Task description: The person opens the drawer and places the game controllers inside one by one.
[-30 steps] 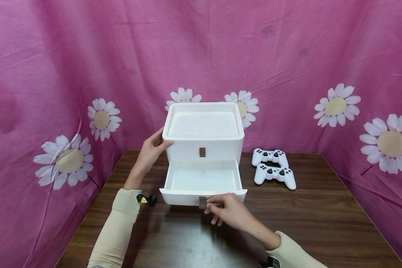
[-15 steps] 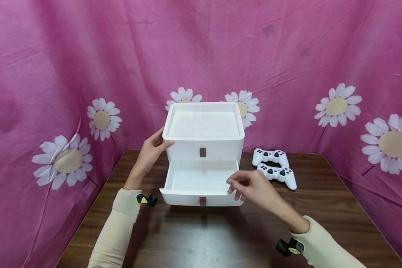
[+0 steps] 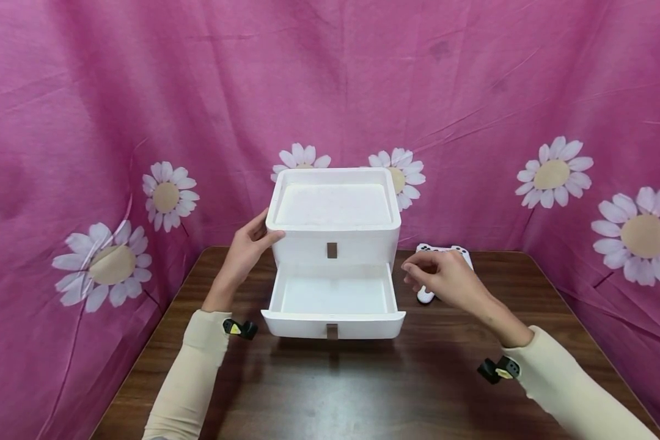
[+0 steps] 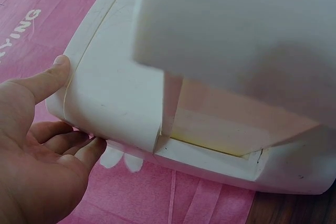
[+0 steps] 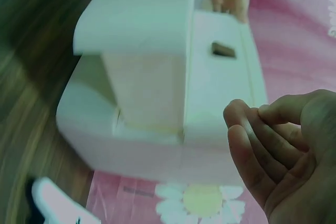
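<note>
A white drawer cabinet stands on the table with its lower drawer pulled out and nothing visible inside. Its upper drawer is closed; both fronts carry a small brown pull tab. My left hand holds the cabinet's upper left corner, thumb on the front and fingers against the side, as the left wrist view also shows. To the right of the cabinet, my right hand hangs in the air, fingers loosely bent and holding nothing. Beneath it lie two white game controllers, partly covered by the hand.
The dark wooden table extends around the cabinet. A pink cloth with daisies hangs behind and along both sides. The cabinet's top has a shallow recess with a raised rim.
My right hand has let go of the lower drawer's pull tab and moved right and away from me, to above the controllers. The left hand and the drawer have stayed put.
</note>
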Demonstrator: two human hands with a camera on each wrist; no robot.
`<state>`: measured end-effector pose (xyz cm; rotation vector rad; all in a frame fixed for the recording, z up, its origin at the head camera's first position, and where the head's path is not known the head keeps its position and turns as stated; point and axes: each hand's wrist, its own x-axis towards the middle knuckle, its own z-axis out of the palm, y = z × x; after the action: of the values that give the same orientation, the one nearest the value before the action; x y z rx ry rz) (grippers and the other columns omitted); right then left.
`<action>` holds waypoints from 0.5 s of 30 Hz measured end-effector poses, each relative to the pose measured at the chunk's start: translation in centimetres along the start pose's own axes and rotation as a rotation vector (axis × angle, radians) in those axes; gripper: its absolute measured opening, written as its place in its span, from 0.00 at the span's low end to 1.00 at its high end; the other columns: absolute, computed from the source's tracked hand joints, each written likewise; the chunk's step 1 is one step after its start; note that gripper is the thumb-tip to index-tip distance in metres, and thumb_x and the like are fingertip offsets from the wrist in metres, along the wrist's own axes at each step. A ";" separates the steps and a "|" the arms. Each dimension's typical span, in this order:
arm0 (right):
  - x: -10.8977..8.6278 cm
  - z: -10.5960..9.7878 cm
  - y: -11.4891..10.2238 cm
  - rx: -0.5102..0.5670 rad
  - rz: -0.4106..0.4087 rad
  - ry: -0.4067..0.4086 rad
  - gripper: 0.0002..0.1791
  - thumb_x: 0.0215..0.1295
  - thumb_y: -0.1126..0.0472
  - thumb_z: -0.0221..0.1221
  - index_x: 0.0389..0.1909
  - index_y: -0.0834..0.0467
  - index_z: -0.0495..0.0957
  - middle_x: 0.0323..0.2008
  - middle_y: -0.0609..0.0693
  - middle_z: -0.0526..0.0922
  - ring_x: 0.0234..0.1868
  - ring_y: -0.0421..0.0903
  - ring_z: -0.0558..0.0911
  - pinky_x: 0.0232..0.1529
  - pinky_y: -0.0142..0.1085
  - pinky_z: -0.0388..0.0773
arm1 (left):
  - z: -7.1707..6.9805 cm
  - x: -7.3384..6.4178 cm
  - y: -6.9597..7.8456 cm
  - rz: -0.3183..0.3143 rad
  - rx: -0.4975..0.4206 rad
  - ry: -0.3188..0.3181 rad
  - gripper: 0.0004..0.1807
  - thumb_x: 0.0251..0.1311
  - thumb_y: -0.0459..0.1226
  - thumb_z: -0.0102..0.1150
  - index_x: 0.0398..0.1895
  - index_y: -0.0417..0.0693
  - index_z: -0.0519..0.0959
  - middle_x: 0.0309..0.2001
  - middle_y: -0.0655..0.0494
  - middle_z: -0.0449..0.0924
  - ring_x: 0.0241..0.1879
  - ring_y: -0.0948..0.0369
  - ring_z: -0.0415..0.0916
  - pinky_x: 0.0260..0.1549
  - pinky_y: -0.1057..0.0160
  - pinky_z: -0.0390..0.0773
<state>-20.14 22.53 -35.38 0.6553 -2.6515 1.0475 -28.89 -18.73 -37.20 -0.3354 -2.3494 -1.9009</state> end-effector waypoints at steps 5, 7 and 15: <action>0.8 -0.8 1.9 -0.189 -0.059 0.015 0.04 0.72 0.61 0.68 0.37 0.52 0.91 0.24 0.38 0.89 0.25 0.33 0.83 0.33 0.34 0.81 | -0.1 0.0 0.0 0.002 0.002 0.001 0.45 0.69 0.46 0.72 0.85 0.56 0.61 0.82 0.52 0.65 0.79 0.55 0.65 0.75 0.48 0.71; 1.1 -1.2 2.7 -0.250 -0.059 0.009 0.04 0.71 0.61 0.69 0.36 0.51 0.90 0.24 0.38 0.88 0.25 0.34 0.81 0.33 0.36 0.79 | -0.1 0.0 0.0 0.001 0.005 0.001 0.45 0.69 0.46 0.72 0.85 0.56 0.61 0.81 0.52 0.65 0.79 0.55 0.65 0.75 0.48 0.72; 2.2 -2.6 6.4 -0.327 -0.020 -0.092 0.06 0.67 0.66 0.68 0.42 0.59 0.91 0.34 0.49 0.91 0.30 0.40 0.81 0.35 0.39 0.80 | -0.1 -0.1 0.1 -0.002 0.006 0.003 0.45 0.68 0.46 0.73 0.85 0.56 0.62 0.81 0.52 0.66 0.78 0.55 0.66 0.75 0.48 0.72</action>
<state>-25.03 27.73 -36.47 0.6690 -2.7967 0.5693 -28.79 -18.77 -37.08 -0.3294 -2.3540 -1.8940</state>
